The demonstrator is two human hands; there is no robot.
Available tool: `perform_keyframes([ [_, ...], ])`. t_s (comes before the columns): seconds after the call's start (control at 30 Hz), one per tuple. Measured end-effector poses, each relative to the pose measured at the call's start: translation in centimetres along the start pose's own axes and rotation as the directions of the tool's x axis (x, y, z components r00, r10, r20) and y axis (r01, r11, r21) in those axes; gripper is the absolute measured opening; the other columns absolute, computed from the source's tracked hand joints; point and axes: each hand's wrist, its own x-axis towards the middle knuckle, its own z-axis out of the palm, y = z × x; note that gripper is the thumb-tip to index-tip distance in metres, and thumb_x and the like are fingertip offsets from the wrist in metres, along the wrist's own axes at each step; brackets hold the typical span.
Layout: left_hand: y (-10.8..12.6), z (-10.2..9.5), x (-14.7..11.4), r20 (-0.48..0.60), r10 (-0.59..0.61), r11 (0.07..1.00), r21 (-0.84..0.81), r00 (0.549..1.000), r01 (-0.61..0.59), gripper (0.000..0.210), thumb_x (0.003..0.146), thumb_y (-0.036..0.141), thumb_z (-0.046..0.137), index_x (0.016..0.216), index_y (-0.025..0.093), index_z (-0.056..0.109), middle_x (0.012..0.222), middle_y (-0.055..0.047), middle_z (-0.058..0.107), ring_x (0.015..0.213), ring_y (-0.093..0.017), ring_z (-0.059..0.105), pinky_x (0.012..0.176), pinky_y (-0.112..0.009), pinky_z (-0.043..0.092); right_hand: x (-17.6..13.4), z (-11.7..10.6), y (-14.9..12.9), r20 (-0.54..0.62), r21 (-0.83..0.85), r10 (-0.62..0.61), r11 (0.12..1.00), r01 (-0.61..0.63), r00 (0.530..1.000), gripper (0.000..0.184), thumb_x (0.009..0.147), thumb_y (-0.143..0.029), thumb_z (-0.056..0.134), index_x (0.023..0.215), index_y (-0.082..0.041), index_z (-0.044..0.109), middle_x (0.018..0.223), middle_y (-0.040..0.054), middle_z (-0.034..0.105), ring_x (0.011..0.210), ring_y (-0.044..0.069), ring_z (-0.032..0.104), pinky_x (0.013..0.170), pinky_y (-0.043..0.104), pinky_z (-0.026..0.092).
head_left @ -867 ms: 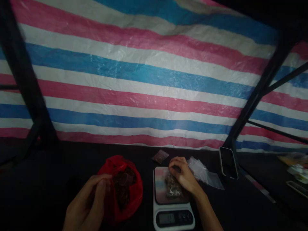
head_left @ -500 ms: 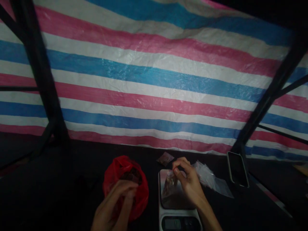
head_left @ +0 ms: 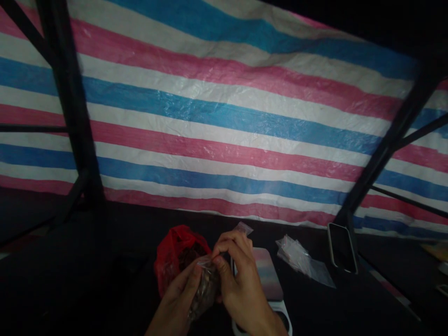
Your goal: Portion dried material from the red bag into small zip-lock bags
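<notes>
- While pinching the clear bag [head_left: 205, 295] in near-closed left hand [head_left: 179, 290] and right hand [head_left: 241, 282], seems to be working its mouth.
- Held short of the far edge of the desk [head_left: 315, 308].
- Next, probably calls for steady fingertip pressure.

We read it as a makeshift work bay; stall or workshop, can't tell. We've got striped plastic sheeting [head_left: 224, 109] for a back wall, black frame posts [head_left: 72, 107], a dark worktop [head_left: 315, 310], plus a scale [head_left: 268, 275] and clear bags [head_left: 299, 257], all dimly lit.
</notes>
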Motion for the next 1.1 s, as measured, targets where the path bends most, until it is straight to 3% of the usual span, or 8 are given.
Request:
perform_keyframes([
  [0.13,0.4,0.5,0.0,0.191,-0.085,0.976,-0.182,0.978,0.121,0.048,0.080,0.071,0.076,0.096,0.026,0.081,0.084,-0.003,0.081,0.075,-0.022,0.077,0.072,-0.033,0.064,-0.4,-0.2,0.3,0.023,-0.021,0.011,1.000,-0.011,1.000,0.021,0.098,-0.010,0.053,0.094,-0.027,0.065,0.103,0.0013,0.063,0.102,0.021,0.057,0.090,0.034,0.040],
  [0.33,0.6,0.7,-0.5,0.396,-0.145,0.962,-0.159,0.907,0.223,0.047,0.084,0.062,0.078,0.107,0.022,0.080,0.066,-0.002,0.077,0.059,-0.018,0.072,0.060,-0.028,0.058,-0.3,-0.8,0.6,-0.028,-0.047,0.189,0.981,-0.190,0.982,0.020,0.097,-0.014,0.055,0.089,-0.026,0.068,0.090,0.0003,0.068,0.092,0.022,0.060,0.084,0.034,0.042],
  [0.4,0.5,0.8,-0.5,0.392,-0.161,0.953,-0.178,0.906,0.246,0.051,0.077,0.064,0.084,0.103,0.021,0.080,0.069,-0.002,0.077,0.059,-0.018,0.072,0.058,-0.027,0.057,0.0,-1.3,0.4,0.003,-0.017,0.237,0.971,-0.236,0.972,0.016,0.097,-0.016,0.059,0.093,-0.026,0.071,0.093,0.0001,0.071,0.093,0.021,0.063,0.084,0.033,0.043],
  [0.5,0.4,0.8,-0.5,0.344,-0.183,0.940,-0.214,0.921,0.267,0.058,0.068,0.067,0.090,0.100,0.020,0.077,0.072,-0.001,0.078,0.059,-0.017,0.072,0.057,-0.026,0.057,0.2,-2.4,-0.4,0.125,-0.006,0.192,0.981,-0.193,0.973,0.015,0.096,-0.014,0.066,0.097,-0.027,0.075,0.097,-0.0013,0.073,0.097,0.020,0.065,0.090,0.033,0.043],
  [0.6,0.3,0.7,-0.3,0.351,-0.183,0.943,-0.201,0.918,0.265,0.059,0.071,0.066,0.088,0.107,0.021,0.074,0.068,0.000,0.077,0.060,-0.017,0.073,0.058,-0.026,0.057,0.2,-3.3,-1.2,0.205,-0.034,0.143,0.990,-0.139,0.968,0.016,0.094,-0.011,0.072,0.095,-0.027,0.076,0.099,-0.0016,0.071,0.101,0.019,0.065,0.095,0.033,0.042],
  [0.73,0.2,0.1,0.0,0.374,-0.152,0.958,-0.173,0.915,0.230,0.061,0.078,0.065,0.083,0.118,0.021,0.070,0.068,0.000,0.078,0.061,-0.017,0.074,0.059,-0.025,0.055,-0.2,-3.6,-1.7,0.212,-0.043,0.117,0.993,-0.111,0.970,0.020,0.090,-0.004,0.074,0.090,-0.024,0.069,0.099,-0.0022,0.069,0.102,0.019,0.062,0.094,0.033,0.042],
  [0.93,0.6,0.1,-0.1,0.264,-0.146,0.972,-0.138,0.953,0.187,0.063,0.076,0.066,0.085,0.117,0.022,0.067,0.073,0.000,0.080,0.061,-0.017,0.073,0.059,-0.025,0.056,-0.1,-3.5,-1.7,0.196,-0.156,0.137,0.982,-0.107,0.971,0.024,0.090,-0.001,0.072,0.086,-0.023,0.064,0.090,-0.0041,0.066,0.095,0.018,0.058,0.086,0.031,0.040],
  [1.1,0.6,0.4,-0.8,0.175,-0.141,0.983,-0.091,0.975,0.158,0.062,0.081,0.068,0.077,0.121,0.024,0.066,0.082,-0.003,0.082,0.068,-0.021,0.077,0.065,-0.031,0.062,0.7,-3.2,-1.4,0.164,-0.190,0.042,0.982,-0.011,0.985,0.020,0.094,-0.005,0.064,0.089,-0.024,0.065,0.094,-0.0021,0.068,0.098,0.019,0.059,0.087,0.032,0.042],
])
